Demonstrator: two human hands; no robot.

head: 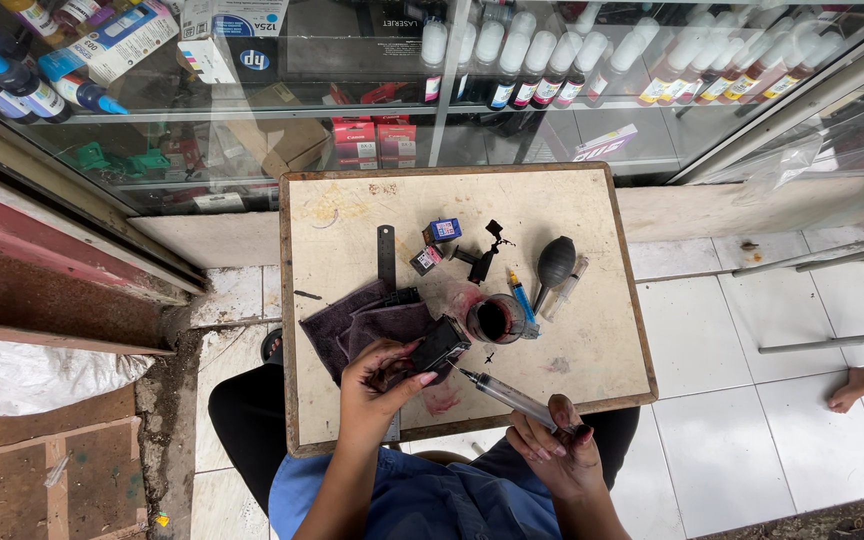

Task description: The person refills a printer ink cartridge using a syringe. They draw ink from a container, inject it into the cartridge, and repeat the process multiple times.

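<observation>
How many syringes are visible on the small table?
3: one syringe in the right hand, a blue-tipped one beside the ink cup, a clear one right of the rubber blower. Others may be hidden.

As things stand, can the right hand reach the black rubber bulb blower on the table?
Probably not freely: the right hand is gripping a clear syringe. The path to the black rubber bulb blower looks open, past the small ink-stained cup.

Single head view, looking steeply down, small table (592, 350) near
</observation>
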